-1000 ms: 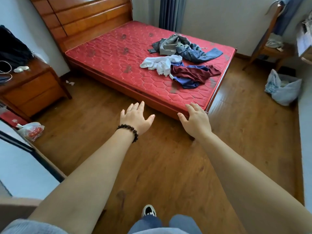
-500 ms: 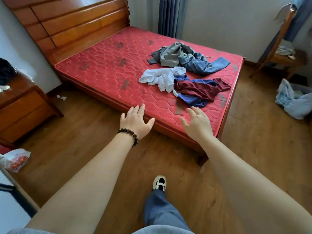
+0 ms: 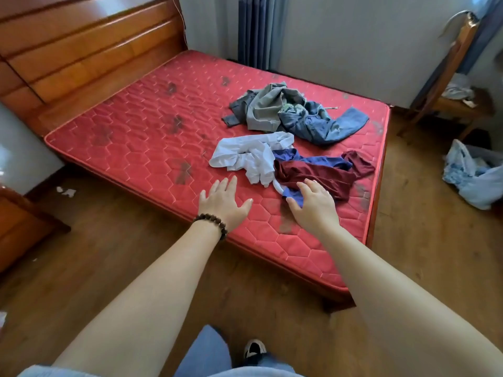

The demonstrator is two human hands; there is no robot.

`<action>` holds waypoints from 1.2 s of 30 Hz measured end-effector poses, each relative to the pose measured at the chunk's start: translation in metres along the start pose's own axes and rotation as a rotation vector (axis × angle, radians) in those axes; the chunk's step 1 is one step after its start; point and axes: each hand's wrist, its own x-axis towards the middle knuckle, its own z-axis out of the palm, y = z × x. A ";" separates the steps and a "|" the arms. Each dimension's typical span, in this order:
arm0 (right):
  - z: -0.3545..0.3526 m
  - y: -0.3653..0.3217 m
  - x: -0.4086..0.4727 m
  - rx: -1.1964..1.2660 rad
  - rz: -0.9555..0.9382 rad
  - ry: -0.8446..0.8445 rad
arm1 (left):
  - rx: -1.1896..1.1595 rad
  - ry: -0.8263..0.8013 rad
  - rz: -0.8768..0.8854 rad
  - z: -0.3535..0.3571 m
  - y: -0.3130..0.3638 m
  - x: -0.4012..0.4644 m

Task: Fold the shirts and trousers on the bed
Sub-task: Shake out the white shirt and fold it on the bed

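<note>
L hand (image 3: 223, 200) & R hand (image 3: 313, 206) are held flat, fingers spread, above bed (image 3: 141, 148); crumpled clothes (image 3: 288, 148) lie at 12 o'clock of R hand

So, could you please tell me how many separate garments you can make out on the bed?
5, possibly more hidden: grey and denim tangled at the far side; white, blue and maroon overlapping nearer the hands.
</note>
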 end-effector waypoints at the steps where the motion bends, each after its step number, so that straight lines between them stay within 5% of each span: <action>1: 0.001 -0.002 0.014 0.001 0.003 0.006 | -0.002 0.002 0.004 -0.002 -0.002 0.015; 21: 0.071 -0.108 0.303 -0.010 0.259 0.069 | 0.036 -0.116 0.227 -0.049 -0.109 0.374; 36: 0.077 -0.091 0.399 -0.028 0.360 0.037 | 0.061 -0.179 0.341 -0.039 -0.089 0.493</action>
